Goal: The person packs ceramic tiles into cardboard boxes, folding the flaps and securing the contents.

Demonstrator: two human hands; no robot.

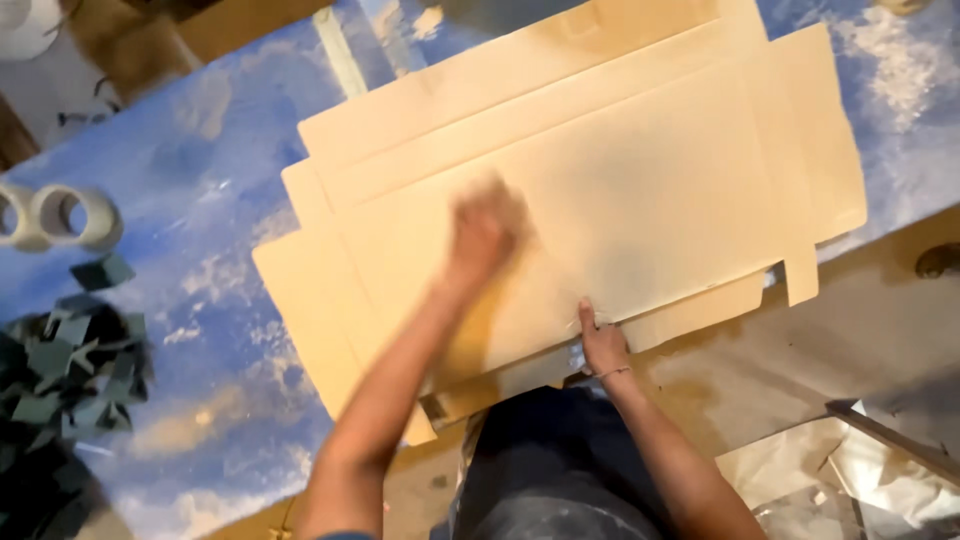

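Observation:
A large flat tan cardboard box blank with creases and flaps lies spread on a blue, white-smeared table. My left hand rests on the middle of the cardboard, blurred by motion, with its fingers curled in. My right hand grips the near edge of the cardboard at the table's edge, thumb on top.
Two rolls of tape sit at the left. A pile of small dark green pieces lies at the lower left. Brown boards lie at the top left. Clear plastic sheeting is on the floor at the lower right.

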